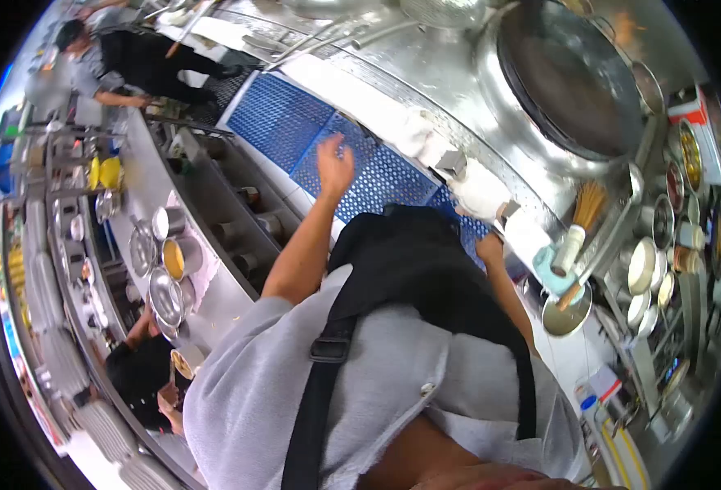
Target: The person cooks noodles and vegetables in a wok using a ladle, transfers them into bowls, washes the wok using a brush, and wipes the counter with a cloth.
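Note:
My left hand (336, 167) hangs in the air over the blue perforated floor mat (385, 175), its fingers apart and slightly bent, with nothing in it. Down by the front edge of the steel stove counter (450, 90) is my right hand (489, 247); its fingers are small and partly hidden, so I cannot tell what they touch. A white cloth (479, 192) lies along that edge close by. To the right of it are a bamboo brush (589, 204) with a white-wrapped handle and a teal cloth (552, 273). A large dark wok (569, 82) sits on the stove.
A steel pot (566, 317) stands below the teal cloth. On the left counter (222, 302) are several steel bowls and a pot of yellow contents (181, 257). One person in a dark apron (144, 61) stands at the far left; another in black (144, 371) works behind that counter.

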{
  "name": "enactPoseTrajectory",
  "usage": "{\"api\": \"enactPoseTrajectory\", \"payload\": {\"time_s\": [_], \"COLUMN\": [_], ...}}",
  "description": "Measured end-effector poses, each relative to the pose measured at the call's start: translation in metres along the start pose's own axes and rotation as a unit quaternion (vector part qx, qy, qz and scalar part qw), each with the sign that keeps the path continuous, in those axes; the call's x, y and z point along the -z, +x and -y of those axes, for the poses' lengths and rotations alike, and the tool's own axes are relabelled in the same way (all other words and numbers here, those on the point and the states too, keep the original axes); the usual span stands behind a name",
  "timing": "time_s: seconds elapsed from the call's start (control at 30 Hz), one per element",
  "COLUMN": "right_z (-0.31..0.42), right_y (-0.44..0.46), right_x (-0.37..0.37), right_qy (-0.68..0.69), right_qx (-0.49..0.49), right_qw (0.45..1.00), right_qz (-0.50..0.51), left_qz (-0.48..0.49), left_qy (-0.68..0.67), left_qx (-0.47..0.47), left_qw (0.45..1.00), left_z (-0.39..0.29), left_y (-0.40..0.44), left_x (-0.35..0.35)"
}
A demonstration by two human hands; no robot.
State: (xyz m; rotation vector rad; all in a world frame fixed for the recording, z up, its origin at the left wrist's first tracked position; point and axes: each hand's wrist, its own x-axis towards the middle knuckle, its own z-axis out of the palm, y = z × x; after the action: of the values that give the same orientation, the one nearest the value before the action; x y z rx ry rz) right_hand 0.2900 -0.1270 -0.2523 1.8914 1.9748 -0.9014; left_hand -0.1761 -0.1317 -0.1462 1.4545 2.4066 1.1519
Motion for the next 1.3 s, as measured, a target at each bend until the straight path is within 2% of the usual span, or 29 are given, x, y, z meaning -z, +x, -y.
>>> {"api": "enactPoseTrajectory", "payload": {"time_s": [0.03, 0.07, 0.1, 0.13, 0.17, 0.2, 0.23, 0.27, 0.3, 0.33, 0.37, 0.43, 0.47, 0.5, 0.53, 0.57, 0.6, 0.63, 0.7, 0.77, 0.83, 0.9, 0.97, 1.03, 1.1, 1.2, 1.3], "right_z": [0.005, -0.01, -0.023, 0.002, 0.0, 0.003, 0.005, 0.009, 0.01, 0.01, 0.014, 0.01, 0.009, 0.009, 0.005, 0.005, 0.006, 0.005, 0.008, 0.014, 0.02, 0.025, 0.028, 0.029, 0.029, 0.027, 0.03], "right_y": [0.012, 0.034, 0.051, 0.022, 0.032, 0.043, 0.051, 0.06, 0.068, 0.075, 0.079, 0.086, 0.09, 0.092, 0.096, 0.1, 0.102, 0.105, 0.112, 0.113, 0.108, 0.105, 0.095, 0.086, 0.077, 0.063, 0.053], "right_x": [0.001, -0.02, -0.041, -0.014, -0.019, -0.018, -0.017, -0.012, -0.011, -0.007, 0.001, 0.011, 0.013, 0.018, 0.019, 0.022, 0.025, 0.029, 0.033, 0.041, 0.047, 0.052, 0.057, 0.059, 0.061, 0.07, 0.074], "right_qy": [-0.025, -0.066, -0.108, -0.007, -0.021, -0.035, -0.047, -0.052, -0.055, -0.059, -0.062, -0.065, -0.066, -0.068, -0.068, -0.068, -0.069, -0.069, -0.072, -0.069, -0.068, -0.064, -0.06, -0.061, -0.07, -0.093, -0.128], "right_qx": [0.015, 0.051, 0.089, -0.004, 0.023, 0.05, 0.072, 0.09, 0.104, 0.115, 0.126, 0.142, 0.154, 0.162, 0.169, 0.178, 0.189, 0.199, 0.227, 0.25, 0.275, 0.292, 0.303, 0.312, 0.32, 0.322, 0.329], "right_qw": [0.999, 0.994, 0.986, 1.0, 0.999, 0.998, 0.996, 0.994, 0.992, 0.991, 0.989, 0.987, 0.985, 0.984, 0.983, 0.981, 0.979, 0.978, 0.971, 0.966, 0.959, 0.954, 0.951, 0.948, 0.945, 0.942, 0.935], "right_qz": [0.037, 0.065, 0.09, 0.025, 0.027, 0.031, 0.034, 0.035, 0.036, 0.035, 0.034, 0.033, 0.032, 0.03, 0.027, 0.024, 0.021, 0.015, 0.002, -0.013, -0.02, -0.027, -0.027, -0.024, -0.012, 0.01, 0.037], "left_qz": [0.069, 0.208, 0.221, 0.239, 0.349, 0.472, 0.446, 0.477, 0.438, 0.42, 0.407, 0.329, 0.353, 0.411, 0.479, 0.504, 0.484, 0.446, 0.322, 0.157, 0.074, -0.004, -0.071, -0.097, -0.206, -0.312, -0.227], "left_qy": [0.049, -0.017, 0.0, 0.047, 0.074, 0.141, 0.139, 0.179, 0.102, -0.016, -0.115, -0.196, -0.203, -0.193, -0.168, -0.149, -0.133, -0.121, -0.069, -0.19, -0.267, -0.245, -0.105, -0.061, -0.101, -0.199, -0.25], "left_qx": [0.05, 0.261, 0.223, 0.194, 0.222, 0.159, 0.191, 0.216, 0.272, 0.334, 0.458, 0.617, 0.607, 0.534, 0.382, 0.197, 0.07, 0.021, 0.167, 0.077, -0.08, -0.272, -0.461, -0.516, -0.574, -0.579, -0.604], "left_qw": [0.995, 0.943, 0.949, 0.95, 0.908, 0.855, 0.863, 0.833, 0.851, 0.844, 0.782, 0.688, 0.683, 0.713, 0.773, 0.827, 0.862, 0.887, 0.929, 0.966, 0.958, 0.931, 0.878, 0.849, 0.786, 0.726, 0.722], "left_z": [0.014, 0.004, 0.022, 0.047, 0.048, 0.053, 0.092, 0.08, 0.058, 0.065, -0.006, -0.011, -0.01, -0.003, 0.006, 0.014, 0.012, 0.005, -0.162, -0.268, -0.362, -0.428, -0.467, -0.496, -0.497, -0.509, -0.505], "left_y": [-0.025, -0.041, -0.07, -0.1, -0.114, -0.127, -0.166, -0.178, -0.198, -0.225, -0.223, -0.267, -0.286, -0.298, -0.306, -0.309, -0.306, -0.3, -0.214, -0.156, -0.12, -0.117, -0.12, -0.137, -0.141, -0.154, -0.184], "left_x": [-0.002, 0.01, 0.008, 0.005, 0.019, 0.032, 0.024, 0.032, 0.048, 0.042, 0.067, 0.032, 0.023, 0.015, 0.007, -0.001, -0.005, -0.002, 0.076, 0.137, 0.21, 0.269, 0.313, 0.341, 0.329, 0.311, 0.347]}}
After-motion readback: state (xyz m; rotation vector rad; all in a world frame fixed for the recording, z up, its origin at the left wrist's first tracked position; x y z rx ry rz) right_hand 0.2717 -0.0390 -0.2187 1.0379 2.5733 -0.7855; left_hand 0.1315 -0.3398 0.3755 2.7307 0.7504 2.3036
